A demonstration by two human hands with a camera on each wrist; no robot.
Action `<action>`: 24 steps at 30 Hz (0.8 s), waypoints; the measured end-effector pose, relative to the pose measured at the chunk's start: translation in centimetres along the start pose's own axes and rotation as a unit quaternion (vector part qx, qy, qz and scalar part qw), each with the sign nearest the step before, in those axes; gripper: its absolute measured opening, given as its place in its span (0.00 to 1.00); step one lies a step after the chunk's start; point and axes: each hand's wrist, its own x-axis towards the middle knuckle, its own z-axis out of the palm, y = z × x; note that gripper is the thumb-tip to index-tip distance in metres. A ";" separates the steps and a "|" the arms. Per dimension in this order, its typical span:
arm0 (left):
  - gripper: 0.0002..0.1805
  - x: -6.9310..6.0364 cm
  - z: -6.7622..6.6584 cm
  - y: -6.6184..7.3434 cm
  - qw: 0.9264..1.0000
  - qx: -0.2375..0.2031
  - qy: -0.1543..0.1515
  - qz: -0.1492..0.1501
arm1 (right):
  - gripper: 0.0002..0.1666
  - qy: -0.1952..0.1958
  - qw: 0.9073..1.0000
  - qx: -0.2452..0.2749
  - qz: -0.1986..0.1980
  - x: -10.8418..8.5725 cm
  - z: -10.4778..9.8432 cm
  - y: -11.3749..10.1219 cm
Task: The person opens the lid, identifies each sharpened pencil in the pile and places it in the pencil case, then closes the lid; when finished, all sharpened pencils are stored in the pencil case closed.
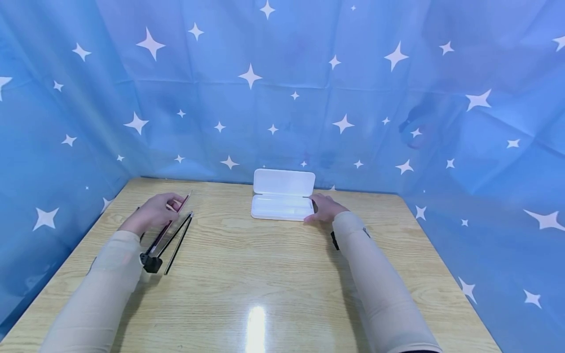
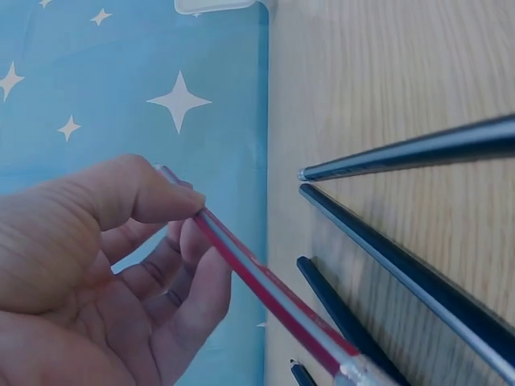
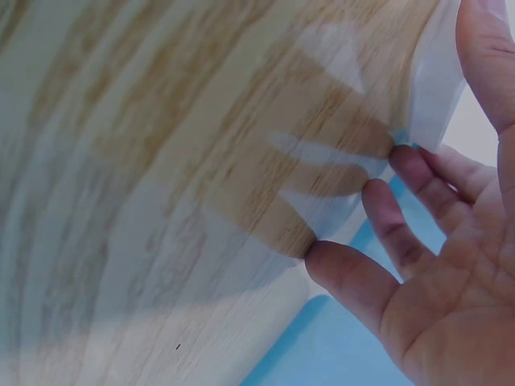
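Note:
My left hand (image 1: 156, 211) pinches a red pencil (image 2: 273, 297) with pale stripes between thumb and fingers, raised at a slant on the left side. Just below and beside that hand lie several dark pencils (image 2: 402, 153), partly hidden by it in the head view. At the back middle, a white pencil case (image 1: 282, 208) stands with its lid (image 1: 284, 182) raised; no pencil shows inside. My right hand (image 1: 327, 208) is at the case's right end, thumb towards the front corner. In the right wrist view its loosely extended fingertips (image 3: 334, 261) touch down by the case's edge.
A glossy wood-grain table (image 1: 282, 269) spreads under everything, with a bright reflection near the front. Blue cloth with white stars (image 1: 291, 122) hangs along the back and both sides, close behind the case. A black wrist camera (image 1: 151, 263) sits beneath my left wrist, near the dark pencils.

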 end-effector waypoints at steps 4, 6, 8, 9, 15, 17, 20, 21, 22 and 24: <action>0.32 0.2 0.1 0.3 1.000 -0.019 0.014 0.019 | 0.62 0.002 1.000 -0.004 -0.003 0.2 0.2 0.3; 0.31 0.3 0.3 0.6 0.999 -0.018 0.025 0.031 | 0.61 0.004 1.000 -0.002 -0.003 0.2 0.2 0.4; 0.30 0.4 0.5 0.8 0.998 -0.021 0.034 0.041 | 0.61 0.007 1.000 -0.001 -0.003 0.1 0.3 0.3; 0.30 0.5 0.5 0.9 0.998 -0.021 0.039 0.046 | 0.61 0.008 1.000 0.000 -0.003 0.1 0.3 0.3; 0.30 0.8 1.0 1.6 0.995 -0.026 0.070 0.074 | 0.60 0.010 1.000 -0.003 0.001 -0.2 0.4 0.1; 0.30 1.1 1.1 1.8 0.993 -0.024 0.080 0.078 | 0.60 0.009 1.000 -0.003 -0.002 -0.2 0.4 0.1; 0.30 1.5 1.3 1.9 0.992 -0.024 0.095 0.084 | 0.60 0.006 1.000 0.000 -0.001 -0.4 0.2 -0.1; 0.29 1.6 1.3 1.9 0.991 -0.026 0.099 0.085 | 0.60 0.007 1.000 0.001 -0.003 -0.5 0.1 -0.2; 0.29 1.8 1.4 2.0 0.991 -0.027 0.103 0.086 | 0.60 0.007 1.000 0.003 -0.004 -0.5 0.1 -0.2; 0.30 2.0 1.5 2.2 0.989 -0.028 0.111 0.090 | 0.60 0.009 1.000 0.006 -0.004 -0.6 0.0 -0.3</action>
